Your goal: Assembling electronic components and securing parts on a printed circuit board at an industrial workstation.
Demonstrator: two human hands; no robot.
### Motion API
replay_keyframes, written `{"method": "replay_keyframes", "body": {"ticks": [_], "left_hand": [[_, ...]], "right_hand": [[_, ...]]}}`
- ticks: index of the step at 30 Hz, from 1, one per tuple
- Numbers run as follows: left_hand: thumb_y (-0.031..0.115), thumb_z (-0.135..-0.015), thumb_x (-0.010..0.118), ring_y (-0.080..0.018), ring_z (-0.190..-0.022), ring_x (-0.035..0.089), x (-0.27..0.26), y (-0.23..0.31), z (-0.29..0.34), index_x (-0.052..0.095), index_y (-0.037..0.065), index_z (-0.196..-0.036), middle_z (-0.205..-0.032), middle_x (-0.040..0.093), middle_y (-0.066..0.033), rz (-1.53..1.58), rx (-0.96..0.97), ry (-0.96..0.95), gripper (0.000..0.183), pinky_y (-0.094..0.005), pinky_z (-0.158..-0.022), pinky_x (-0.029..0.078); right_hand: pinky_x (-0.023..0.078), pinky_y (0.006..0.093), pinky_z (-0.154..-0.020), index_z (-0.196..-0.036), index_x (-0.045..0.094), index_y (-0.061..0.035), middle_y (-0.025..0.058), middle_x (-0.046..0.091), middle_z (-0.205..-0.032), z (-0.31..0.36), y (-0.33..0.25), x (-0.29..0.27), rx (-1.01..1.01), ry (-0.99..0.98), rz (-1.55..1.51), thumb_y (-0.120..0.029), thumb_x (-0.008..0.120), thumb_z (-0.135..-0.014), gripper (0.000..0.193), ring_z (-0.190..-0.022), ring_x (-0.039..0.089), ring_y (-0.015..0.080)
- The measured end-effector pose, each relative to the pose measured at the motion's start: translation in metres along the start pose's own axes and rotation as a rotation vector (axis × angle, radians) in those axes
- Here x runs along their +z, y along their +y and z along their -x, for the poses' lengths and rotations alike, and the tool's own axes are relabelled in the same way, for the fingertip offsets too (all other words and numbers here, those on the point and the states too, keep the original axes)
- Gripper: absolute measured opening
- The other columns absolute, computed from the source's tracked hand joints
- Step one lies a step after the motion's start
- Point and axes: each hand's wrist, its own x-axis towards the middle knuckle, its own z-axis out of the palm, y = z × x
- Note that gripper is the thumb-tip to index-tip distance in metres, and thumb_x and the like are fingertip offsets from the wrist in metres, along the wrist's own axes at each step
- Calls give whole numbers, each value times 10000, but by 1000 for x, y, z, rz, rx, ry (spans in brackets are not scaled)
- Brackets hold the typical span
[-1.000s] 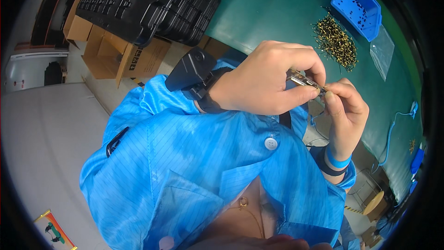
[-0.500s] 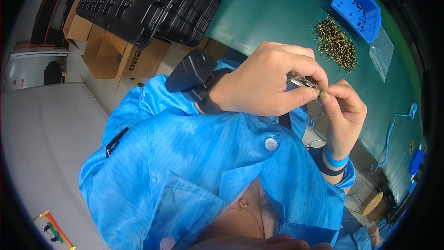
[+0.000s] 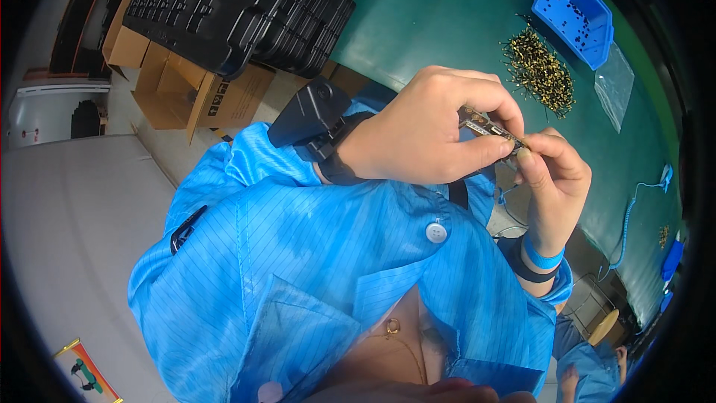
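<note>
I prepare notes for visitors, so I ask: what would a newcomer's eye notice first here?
The bright blue jacket, filling the lower middle, probably strikes first. Above it, right of centre, the left hand holds a small circuit-board-like piece, and the right hand pinches near its end. Beyond, on the green table, a pile of tiny black-and-yellow parts lies beside a blue bin.

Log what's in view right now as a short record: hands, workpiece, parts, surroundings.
Left hand: gripping a small circuit board between thumb and fingers
Right hand: thumb and forefinger at the board's right end; any tiny part between them can't be made out
Parts: loose pile of small black-and-yellow pieces on the green table
Bin: blue bin, small dark bits inside
Beside bin: clear plastic bag
Left background: black cases
</note>
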Motion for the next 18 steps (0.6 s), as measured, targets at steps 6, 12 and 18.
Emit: {"method": "replay_keyframes", "body": {"ticks": [6,12,18], "left_hand": [[38,-690,620,-159,-664,558,-1,1,-2,609,17,-802,-710,570,-74,-26,20,-13,115,-250,-578,423],[28,-666,639,-193,-616,564,0,-2,-1,609,25,-777,-693,565,-75,-158,164,-12,116,-261,-515,421],[37,-646,662,-202,-587,559,-3,-5,-3,586,43,-735,-686,566,-61,-235,306,-28,117,-268,-486,413]], "right_hand": [[390,168,-498,-848,605,31,42,543,-708,-1,-1,0,1,-2,0,9,601,-760,90,-578,499,67],[418,185,-520,-847,604,40,69,573,-737,-1,-2,0,51,-17,-89,24,579,-773,80,-596,526,89],[435,194,-539,-856,611,48,97,600,-753,0,-5,-4,60,-43,-65,49,573,-765,98,-609,554,108]]}}
